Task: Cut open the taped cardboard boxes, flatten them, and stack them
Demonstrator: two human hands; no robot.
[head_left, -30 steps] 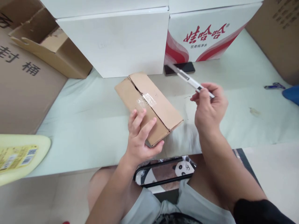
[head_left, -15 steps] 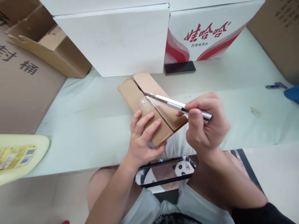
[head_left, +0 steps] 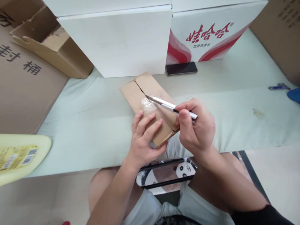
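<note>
A small brown cardboard box (head_left: 156, 86) lies at a slant on the pale green cloth. Clear tape (head_left: 147, 104) covers part of the seam along its top, and the seam shows as a dark gap at the far end. My left hand (head_left: 144, 137) grips the near left side, fingers on top and thumb at the near edge. Closed round a utility knife (head_left: 167, 105), my right hand (head_left: 195, 125) is over the box's right side. The knife's blade tip meets the seam beside the tape.
White cartons (head_left: 117, 43) stand behind the box, one with red print (head_left: 208, 34). A phone (head_left: 181, 68) lies before them. An open brown carton (head_left: 72, 59) and a pale yellow bottle (head_left: 39, 143) are at left. A blue item (head_left: 294, 94) sits far right.
My right hand has moved left with the knife, closer to the box. The blade tip stays near the same spot on the seam. My left hand keeps its hold.
</note>
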